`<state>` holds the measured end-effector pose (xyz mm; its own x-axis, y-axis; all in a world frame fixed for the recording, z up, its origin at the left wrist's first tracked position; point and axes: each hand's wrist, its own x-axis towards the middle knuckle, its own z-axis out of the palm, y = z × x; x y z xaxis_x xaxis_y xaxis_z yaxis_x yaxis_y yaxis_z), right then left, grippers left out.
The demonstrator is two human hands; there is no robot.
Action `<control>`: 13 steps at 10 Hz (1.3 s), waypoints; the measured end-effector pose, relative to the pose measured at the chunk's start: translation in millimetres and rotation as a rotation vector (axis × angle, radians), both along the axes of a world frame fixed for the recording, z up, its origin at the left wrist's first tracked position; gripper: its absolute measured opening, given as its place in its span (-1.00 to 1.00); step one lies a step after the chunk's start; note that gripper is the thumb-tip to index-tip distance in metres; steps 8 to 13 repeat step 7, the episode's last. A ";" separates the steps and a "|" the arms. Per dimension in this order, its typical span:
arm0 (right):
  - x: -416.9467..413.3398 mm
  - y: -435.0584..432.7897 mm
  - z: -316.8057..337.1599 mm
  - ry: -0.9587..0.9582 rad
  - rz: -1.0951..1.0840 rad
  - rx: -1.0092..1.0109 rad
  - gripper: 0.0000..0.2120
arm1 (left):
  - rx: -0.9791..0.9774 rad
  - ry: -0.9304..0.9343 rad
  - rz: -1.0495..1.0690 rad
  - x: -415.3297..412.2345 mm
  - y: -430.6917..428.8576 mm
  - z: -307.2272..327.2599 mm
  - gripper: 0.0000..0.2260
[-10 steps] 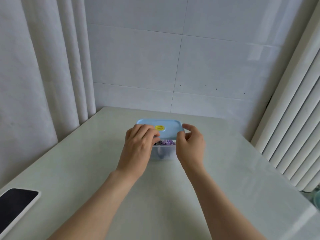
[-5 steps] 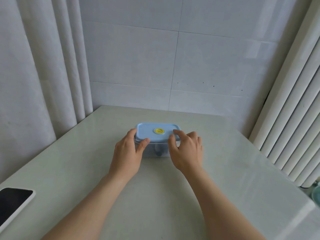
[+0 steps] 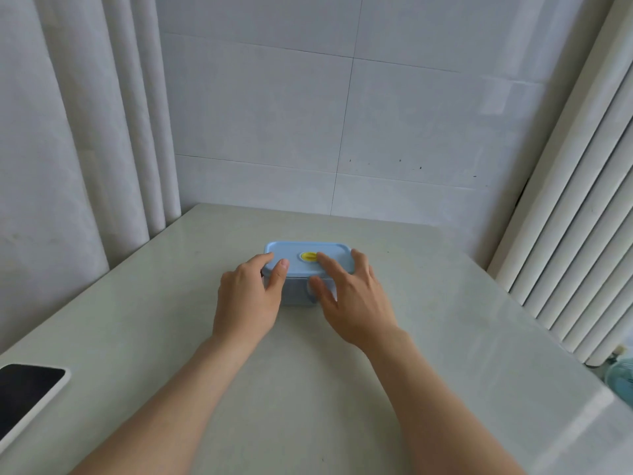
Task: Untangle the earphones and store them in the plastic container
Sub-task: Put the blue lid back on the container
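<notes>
With the container (image 3: 298, 293) on the bench (image 3: 308, 389), the left hand (image 3: 245, 299) grips its left end to steady it while the right hand's (image 3: 356, 303) straight fingers (image 3: 330, 267) press its lid (image 3: 294, 250) down, probably sealing in earphones hidden from view.

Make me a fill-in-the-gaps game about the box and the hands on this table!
1. The lid of the plastic container is coloured ____.
2. The round button in the lid's middle is ____.
3. The phone lies on the table beside the ____ forearm.
4. The right hand puts a fingertip on the button, and the left hand lays its ____ on top of the lid.

Missing words: blue; yellow; left; thumb.
</notes>
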<state>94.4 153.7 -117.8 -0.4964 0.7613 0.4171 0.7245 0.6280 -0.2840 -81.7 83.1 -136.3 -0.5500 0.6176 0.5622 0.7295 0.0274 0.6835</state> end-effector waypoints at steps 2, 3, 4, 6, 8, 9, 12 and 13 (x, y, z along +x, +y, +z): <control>-1.5 9.7 -8.0 -0.133 0.013 0.098 -0.45 | -0.001 -0.037 -0.018 4.0 -0.7 0.4 -0.60; -5.0 11.7 -10.2 -0.151 -0.017 0.119 -0.48 | -0.010 -0.103 -0.046 1.8 1.6 1.8 -0.64; -9.7 10.1 -6.1 -0.235 -0.086 0.139 -0.51 | 0.007 -0.212 -0.054 1.4 4.3 3.3 -0.63; -13.0 5.3 -9.9 -0.188 -0.082 0.099 -0.54 | 0.000 -0.159 -0.054 3.9 8.8 -0.5 -0.65; -12.9 -0.3 -13.2 -0.109 -0.080 0.044 -0.43 | 0.002 -0.148 -0.062 11.2 8.1 -5.9 -0.64; -12.9 -0.3 -13.2 -0.109 -0.080 0.044 -0.43 | 0.002 -0.148 -0.062 11.2 8.1 -5.9 -0.64; -12.9 -0.3 -13.2 -0.109 -0.080 0.044 -0.43 | 0.002 -0.148 -0.062 11.2 8.1 -5.9 -0.64; -12.9 -0.3 -13.2 -0.109 -0.080 0.044 -0.43 | 0.002 -0.148 -0.062 11.2 8.1 -5.9 -0.64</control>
